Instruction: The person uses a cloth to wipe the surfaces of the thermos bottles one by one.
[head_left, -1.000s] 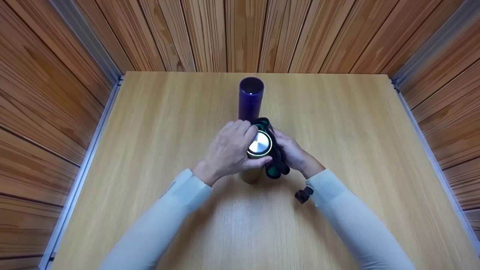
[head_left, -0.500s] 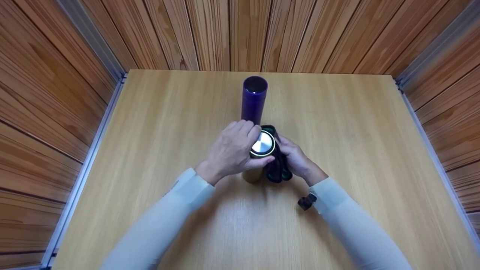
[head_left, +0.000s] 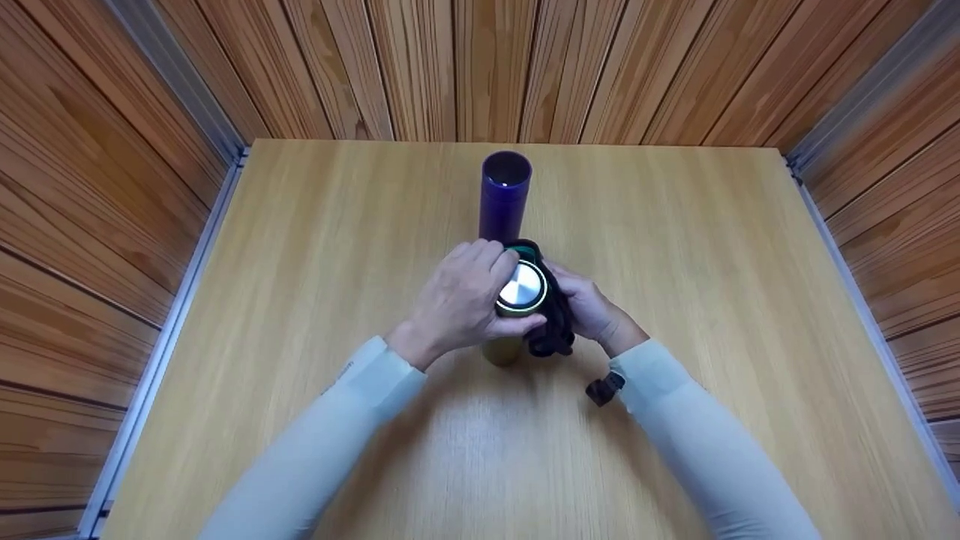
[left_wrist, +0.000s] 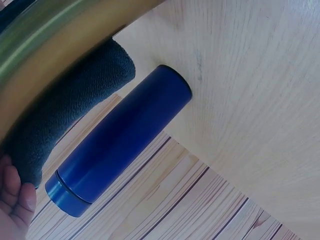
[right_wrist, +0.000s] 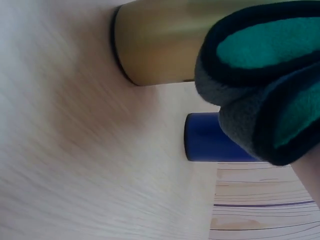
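A gold flask [head_left: 501, 352] with a shiny silver lid [head_left: 523, 285] stands upright on the table. My left hand [head_left: 465, 300] grips it near the top, thumb on the near side. On its right side my right hand [head_left: 589, 306] holds a folded cloth [head_left: 553, 326], grey with dark edging and green inner faces, against the flask. In the right wrist view the cloth's green folds [right_wrist: 270, 45] hang beside the gold flask [right_wrist: 160, 45]. The left wrist view shows the cloth [left_wrist: 80, 97] curving along the flask, with fingertips [left_wrist: 22, 205] at its end.
A blue-purple flask [head_left: 504, 210] stands upright just behind the gold one, its dark top facing up. The wooden table [head_left: 337, 225] ends at a plank wall [head_left: 487, 71] at the back. Plank walls also rise at left and right.
My right hand and the cloth shifted toward me along the gold flask, then back away again, and the cloth's folds changed shape. My left hand keeps its grip on the flask.
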